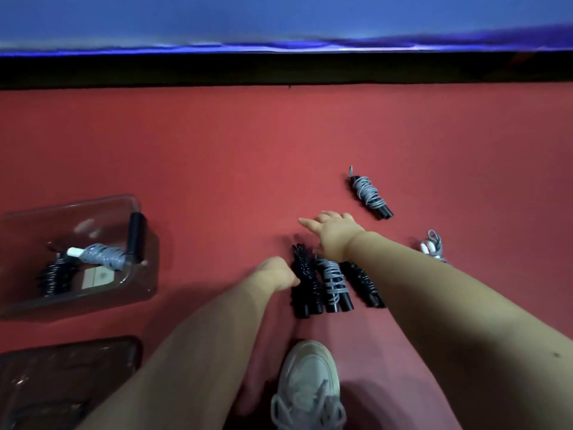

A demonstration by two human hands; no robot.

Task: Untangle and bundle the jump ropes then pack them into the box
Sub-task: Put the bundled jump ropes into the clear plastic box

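Five rope bundles are lying on the red floor [217, 156]. Three are lying side by side: a black bundle [302, 283], a grey bundle [333, 283] and a second black bundle [361, 283]. A far grey bundle [369, 193] and a white-handled bundle [432, 246] are lying apart to the right, the latter partly hidden by the right forearm. The left hand [276, 273] is curling round the black bundle. The right hand [335, 237] is hovering above the row with fingers spread. At the left, the box [145, 274] is holding more bundles, with its lid [62, 377] nearer and a shoe [307, 389] beside it.

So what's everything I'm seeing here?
Floor: one, red, everywhere.
Box: one, clear brown, left.
Packed bundles: count unclear, black and grey, inside box.
Lid: one, dark clear, bottom left.
Row of bundles: three, black-grey-black, centre.
Far bundle: one, grey rope, black handles, beyond the row.
White-handled rope: one, grey, right, partly behind arm.
Shoe: one, pale grey, bottom.
Left hand: one, gripping left black bundle.
Right hand: one, open, over the row.
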